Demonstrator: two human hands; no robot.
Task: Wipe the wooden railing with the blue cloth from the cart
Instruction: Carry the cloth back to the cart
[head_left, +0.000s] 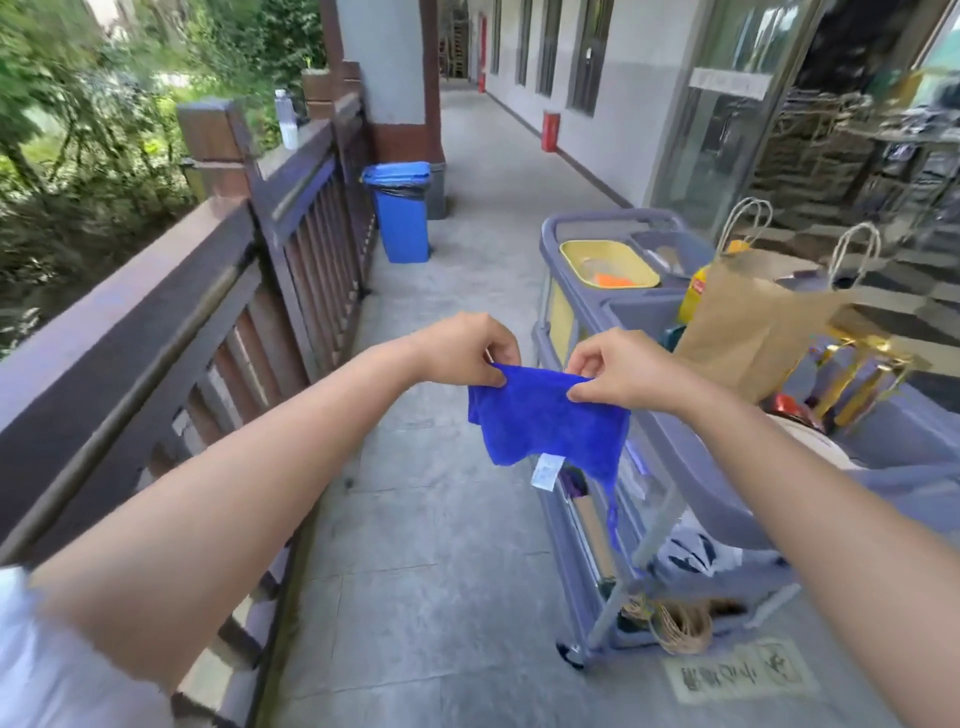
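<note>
A blue cloth (545, 421) with a white label hangs in the air over the walkway, stretched between both hands. My left hand (467, 348) pinches its upper left edge and my right hand (618, 369) pinches the upper right edge. The dark brown wooden railing (171, 312) runs along the left side, from the near left corner away toward a pillar. The grey cart (587, 312) stands right of the cloth, close to my right arm.
On the cart sit a yellow tub (608, 262), a brown paper bag (753, 322) and a yellow bottle. A blue bin (400, 213) stands by the railing farther down the paved walkway. A white bottle (287, 122) rests on the rail top. Glass doors line the right.
</note>
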